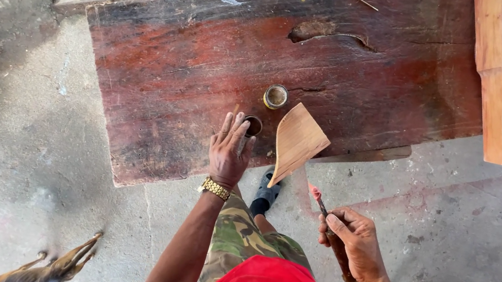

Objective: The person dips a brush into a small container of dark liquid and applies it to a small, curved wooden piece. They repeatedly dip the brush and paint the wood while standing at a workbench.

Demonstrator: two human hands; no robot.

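Brush held near right; small lid touched on slab by left hand.

The right hand [352, 239] is closed around a brush [327, 220], bristle tip aimed far-left. Farther, the left hand [229, 151] lies flat, fingers spread, fingertips at a small lid [254, 125]. Just beyond, an open tin [275, 96] stands on the red slab [176, 63]; the left hand is nearer. A curved wood piece [295, 141] lies right of the lid.

the lid [252, 125] is being partly hidden by the left hand [229, 151]. the brush [330, 229] handle is being covered by the right hand [355, 243]. the dog [53, 267] is being cut off by the bottom edge.
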